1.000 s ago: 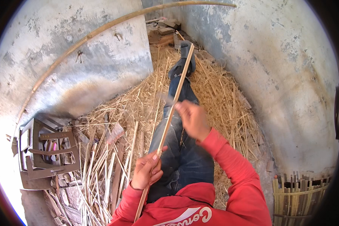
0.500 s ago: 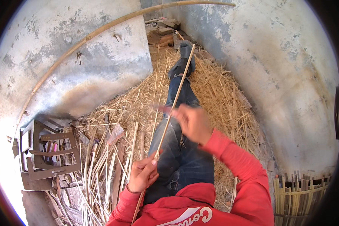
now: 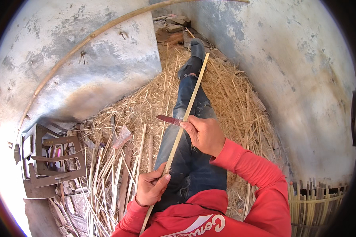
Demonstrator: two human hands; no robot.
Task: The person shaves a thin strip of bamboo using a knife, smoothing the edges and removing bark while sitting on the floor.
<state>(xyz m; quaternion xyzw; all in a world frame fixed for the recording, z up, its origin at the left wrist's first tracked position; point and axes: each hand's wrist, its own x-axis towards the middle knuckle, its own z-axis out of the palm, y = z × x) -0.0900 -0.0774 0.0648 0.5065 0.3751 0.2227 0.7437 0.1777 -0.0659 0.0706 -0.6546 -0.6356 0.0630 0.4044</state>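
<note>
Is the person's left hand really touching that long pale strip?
Touching. The head view shows the left hand closed around the lower part of the long pale strip.

I see the left hand (image 3: 152,186) holding a pale strip (image 3: 174,148) at lower centre; mid-frame, the right hand (image 3: 205,135) holds a knife (image 3: 168,119) across it, perhaps touching, though my feed can't settle that. Shavings (image 3: 231,100) lie right of centre.
</note>
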